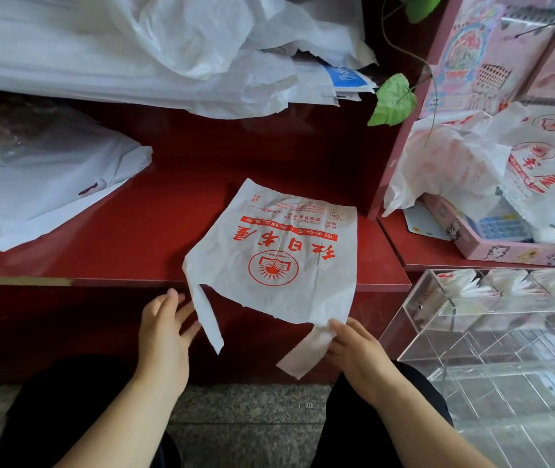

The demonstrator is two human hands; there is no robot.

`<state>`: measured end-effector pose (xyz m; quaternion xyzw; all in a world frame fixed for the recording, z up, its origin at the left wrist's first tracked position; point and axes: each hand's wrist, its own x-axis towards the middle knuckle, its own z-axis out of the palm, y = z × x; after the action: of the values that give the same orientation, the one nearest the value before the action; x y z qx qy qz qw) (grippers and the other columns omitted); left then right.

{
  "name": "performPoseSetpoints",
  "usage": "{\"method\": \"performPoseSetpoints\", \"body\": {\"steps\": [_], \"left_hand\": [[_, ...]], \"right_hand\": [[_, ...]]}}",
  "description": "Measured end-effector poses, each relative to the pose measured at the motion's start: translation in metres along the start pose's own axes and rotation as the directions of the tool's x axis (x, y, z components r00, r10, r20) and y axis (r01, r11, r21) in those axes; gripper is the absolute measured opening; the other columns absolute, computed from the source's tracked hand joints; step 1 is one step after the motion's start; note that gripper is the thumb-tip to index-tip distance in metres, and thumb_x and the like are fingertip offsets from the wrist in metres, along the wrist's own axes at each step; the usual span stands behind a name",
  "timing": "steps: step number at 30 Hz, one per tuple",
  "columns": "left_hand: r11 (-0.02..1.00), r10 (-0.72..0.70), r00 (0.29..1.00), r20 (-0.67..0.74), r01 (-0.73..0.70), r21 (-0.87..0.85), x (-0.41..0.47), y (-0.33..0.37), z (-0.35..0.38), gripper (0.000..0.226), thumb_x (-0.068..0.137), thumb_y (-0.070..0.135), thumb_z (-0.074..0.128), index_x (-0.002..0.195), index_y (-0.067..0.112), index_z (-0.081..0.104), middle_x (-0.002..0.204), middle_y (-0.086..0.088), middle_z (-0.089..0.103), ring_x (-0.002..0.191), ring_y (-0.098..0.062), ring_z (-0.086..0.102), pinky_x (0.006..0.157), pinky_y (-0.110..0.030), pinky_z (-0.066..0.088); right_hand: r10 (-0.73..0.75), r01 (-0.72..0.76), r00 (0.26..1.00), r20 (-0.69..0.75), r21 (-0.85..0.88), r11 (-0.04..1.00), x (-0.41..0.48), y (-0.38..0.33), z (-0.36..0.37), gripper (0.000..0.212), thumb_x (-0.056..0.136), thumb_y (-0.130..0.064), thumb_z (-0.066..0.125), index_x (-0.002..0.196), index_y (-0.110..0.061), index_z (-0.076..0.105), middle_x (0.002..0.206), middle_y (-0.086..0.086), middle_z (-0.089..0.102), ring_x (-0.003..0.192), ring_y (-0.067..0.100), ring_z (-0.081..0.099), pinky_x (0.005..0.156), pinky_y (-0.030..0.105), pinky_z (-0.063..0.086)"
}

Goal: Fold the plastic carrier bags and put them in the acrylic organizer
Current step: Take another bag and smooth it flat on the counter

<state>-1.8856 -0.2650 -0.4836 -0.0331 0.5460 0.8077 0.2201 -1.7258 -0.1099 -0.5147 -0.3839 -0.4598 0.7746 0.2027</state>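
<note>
The carrier bag (283,258) lies flat on the red shelf (134,231), its loops hanging over the near edge. It is thin, light, slippery film, best taken by those loops. The right hand (353,349) pinches the right handle (303,356). The left hand (164,329), fingers spread, is beside the other loop, perhaps touching. The acrylic organizer (414,329), near right, is cut off.

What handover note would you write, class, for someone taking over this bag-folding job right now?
Left hand: open, beside the left handle, holding nothing.
Right hand: pinches the right handle of the white plastic carrier bag with red print, spread flat on the red shelf.
Done: some folded bags sit in the clear acrylic organizer.
Left: fold this bag, store it, then the crumpled bag pile on the right.
</note>
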Motion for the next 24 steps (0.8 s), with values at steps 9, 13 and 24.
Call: {"method": "performPoseSetpoints", "body": {"steps": [9,13,24], "left_hand": [[0.892,-0.428,0.885,0.181,0.382,0.244,0.023,-0.007,-0.01,0.058,0.097,0.049,0.017,0.134,0.01,0.04,0.128,-0.011,0.052,0.128,-0.023,0.041,0.112,-0.041,0.015],[0.956,-0.285,0.95,0.128,0.271,0.114,0.019,-0.004,-0.012,0.033,0.098,0.031,0.036,0.123,0.011,0.046,0.101,-0.011,0.057,0.096,-0.022,0.054,0.092,-0.037,0.039],[0.816,0.024,0.82,0.572,-0.346,0.463,0.004,0.067,-0.028,0.039,0.069,-0.005,0.052,0.093,0.023,0.063,0.081,0.015,0.072,0.081,0.006,0.064,0.069,-0.007,0.047]], "right_hand": [[-0.143,0.129,0.987,-0.076,-0.166,0.978,-0.013,-0.001,-0.015,0.024,0.096,-0.018,0.044,0.119,-0.016,0.048,0.071,0.005,0.069,0.06,0.013,0.061,0.055,0.027,0.045],[-0.14,0.145,0.989,0.038,-0.255,0.956,-0.023,-0.001,-0.021,0.044,0.09,-0.003,0.052,0.13,-0.019,0.04,0.086,0.007,0.068,0.069,0.011,0.064,0.068,0.026,0.052],[-0.406,0.436,0.899,0.166,-0.442,0.784,-0.041,-0.023,-0.014,0.055,0.082,0.027,0.034,0.088,-0.02,0.062,0.07,-0.016,0.071,0.065,-0.005,0.064,0.06,0.01,0.048]]}}
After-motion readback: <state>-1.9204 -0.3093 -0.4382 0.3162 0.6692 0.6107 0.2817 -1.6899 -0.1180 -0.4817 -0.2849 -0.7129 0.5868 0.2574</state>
